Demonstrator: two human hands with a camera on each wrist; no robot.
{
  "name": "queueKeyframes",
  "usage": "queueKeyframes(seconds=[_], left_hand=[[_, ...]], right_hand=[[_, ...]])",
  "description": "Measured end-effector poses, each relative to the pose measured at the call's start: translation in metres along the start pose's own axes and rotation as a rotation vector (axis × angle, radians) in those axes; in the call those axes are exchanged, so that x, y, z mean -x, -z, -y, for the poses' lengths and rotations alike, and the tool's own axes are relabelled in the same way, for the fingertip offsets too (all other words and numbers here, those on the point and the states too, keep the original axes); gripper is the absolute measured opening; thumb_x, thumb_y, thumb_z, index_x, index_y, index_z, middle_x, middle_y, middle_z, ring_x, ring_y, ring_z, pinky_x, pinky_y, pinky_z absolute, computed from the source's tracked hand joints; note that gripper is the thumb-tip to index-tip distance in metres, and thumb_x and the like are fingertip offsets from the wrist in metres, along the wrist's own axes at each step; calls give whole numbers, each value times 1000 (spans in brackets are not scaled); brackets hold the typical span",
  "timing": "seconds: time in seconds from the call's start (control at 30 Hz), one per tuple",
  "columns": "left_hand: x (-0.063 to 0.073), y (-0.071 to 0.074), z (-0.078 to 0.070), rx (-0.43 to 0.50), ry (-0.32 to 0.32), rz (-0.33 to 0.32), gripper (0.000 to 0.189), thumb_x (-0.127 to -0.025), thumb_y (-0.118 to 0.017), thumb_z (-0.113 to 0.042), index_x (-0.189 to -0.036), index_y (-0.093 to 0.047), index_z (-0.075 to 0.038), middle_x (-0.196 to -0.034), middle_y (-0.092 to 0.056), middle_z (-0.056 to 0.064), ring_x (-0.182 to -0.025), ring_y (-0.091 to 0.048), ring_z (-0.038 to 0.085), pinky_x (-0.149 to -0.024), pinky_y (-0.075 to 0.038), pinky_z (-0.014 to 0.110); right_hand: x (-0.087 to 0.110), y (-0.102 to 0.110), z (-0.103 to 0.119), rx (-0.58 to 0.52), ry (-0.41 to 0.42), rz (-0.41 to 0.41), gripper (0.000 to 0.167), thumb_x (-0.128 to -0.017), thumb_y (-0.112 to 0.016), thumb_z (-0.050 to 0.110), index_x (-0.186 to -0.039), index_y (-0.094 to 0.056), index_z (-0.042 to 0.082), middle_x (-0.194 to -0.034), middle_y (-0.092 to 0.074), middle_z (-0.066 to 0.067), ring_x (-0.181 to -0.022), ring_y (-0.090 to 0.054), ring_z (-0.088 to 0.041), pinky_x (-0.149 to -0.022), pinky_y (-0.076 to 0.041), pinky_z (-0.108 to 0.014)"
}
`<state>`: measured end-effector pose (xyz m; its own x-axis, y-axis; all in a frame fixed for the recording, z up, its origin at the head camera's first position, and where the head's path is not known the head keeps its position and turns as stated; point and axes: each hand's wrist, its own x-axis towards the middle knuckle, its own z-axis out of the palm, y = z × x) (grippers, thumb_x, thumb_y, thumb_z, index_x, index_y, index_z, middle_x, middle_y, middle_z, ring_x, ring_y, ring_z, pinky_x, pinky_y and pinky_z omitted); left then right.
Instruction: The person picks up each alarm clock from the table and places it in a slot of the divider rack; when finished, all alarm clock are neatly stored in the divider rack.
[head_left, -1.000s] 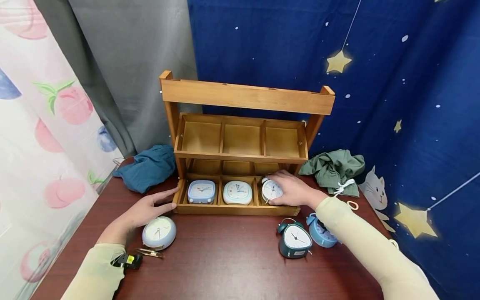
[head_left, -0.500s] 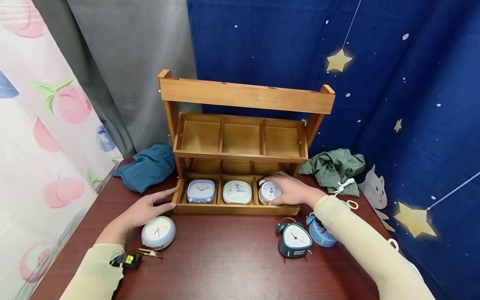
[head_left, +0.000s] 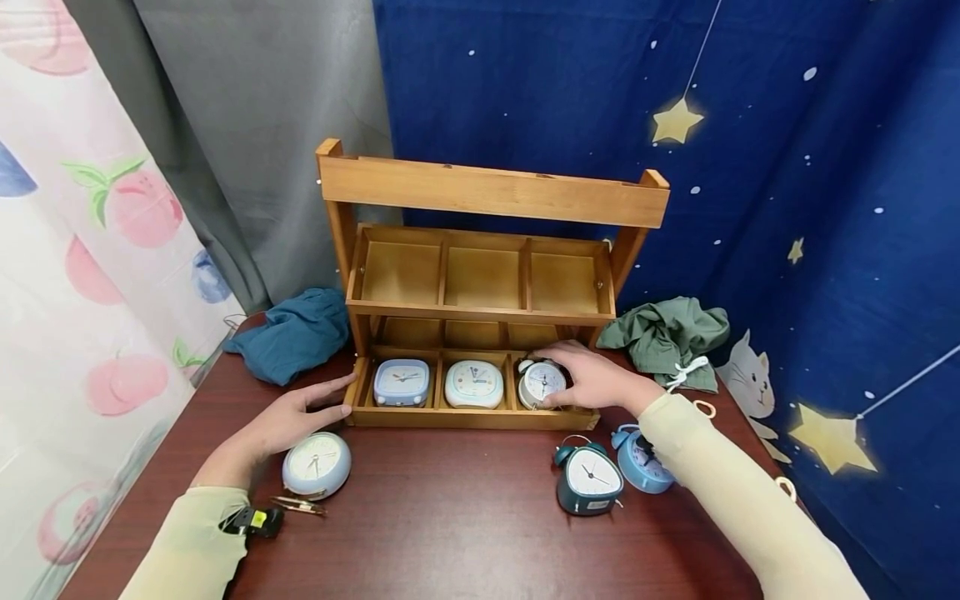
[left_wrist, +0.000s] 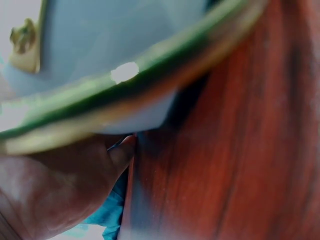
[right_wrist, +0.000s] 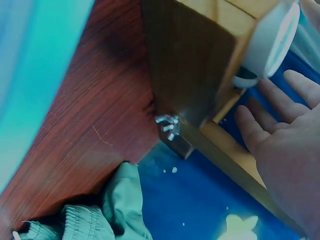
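My right hand (head_left: 588,375) is around a small white twin-bell alarm clock (head_left: 542,383) in the right compartment of the wooden rack's (head_left: 472,421) lower tray. Its thumb overlaps the clock's lower right edge and its fingertips lie at the bells. In the right wrist view, the fingers (right_wrist: 282,107) are spread and loosely extended beside the white clock (right_wrist: 267,42). My left hand (head_left: 288,421) lies with straight fingers against the tray's left end. A blue square clock (head_left: 402,383) and a white rounded clock (head_left: 474,384) fill the other two lower compartments.
Near my left wrist sits a round pale-blue clock (head_left: 317,465) beside a slim gold piece (head_left: 300,505). A dark green clock (head_left: 590,479) and a light-blue twin-bell clock (head_left: 642,463) stand front right. Teal cloth (head_left: 296,333) and green cloth (head_left: 667,337) flank the rack.
The white twin-bell clock shifts slightly left, then a little back right, within its compartment. My right hand has moved a little right and its fingers have loosened. The left hand stays still.
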<state>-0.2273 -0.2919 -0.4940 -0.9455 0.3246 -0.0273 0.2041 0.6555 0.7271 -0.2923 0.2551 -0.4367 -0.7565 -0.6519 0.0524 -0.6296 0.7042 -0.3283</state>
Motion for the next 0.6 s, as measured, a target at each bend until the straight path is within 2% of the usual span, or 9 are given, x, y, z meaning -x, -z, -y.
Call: queueKeyframes(seconds=[0.17,0.4,0.6], left_hand=[[1,1,-3,-6,-6,2,72,-109,-72,-51,-171,-49,-22,-170,-50,19,-157,-44,47,-121,-37,73],[1,0,-1,5,-6,-2,72,-109,-72,-50,-171,-49,-22,-171,-48,17,-159,-41,46,-123,-35,72],[0,-1,1,12,-13,-2,72,-109,-73,-49,-171,-49,-21,-171,-49,17,-158,-43,46,-123,-36,72]], right_hand=[[22,10,6,-21,-16,-58,84,-96,-88,50,-162,-57,9,-163,-57,-13,-153,-48,-39,-122,-43,-63],[59,18,16,-67,13,-108,85,-98,-86,52,-165,-53,11,-168,-51,-11,-155,-44,-35,-121,-42,-65],[86,19,27,-99,-5,-115,89,-96,-86,57,-168,-50,19,-171,-47,-5,-157,-43,-30,-121,-44,-63]])
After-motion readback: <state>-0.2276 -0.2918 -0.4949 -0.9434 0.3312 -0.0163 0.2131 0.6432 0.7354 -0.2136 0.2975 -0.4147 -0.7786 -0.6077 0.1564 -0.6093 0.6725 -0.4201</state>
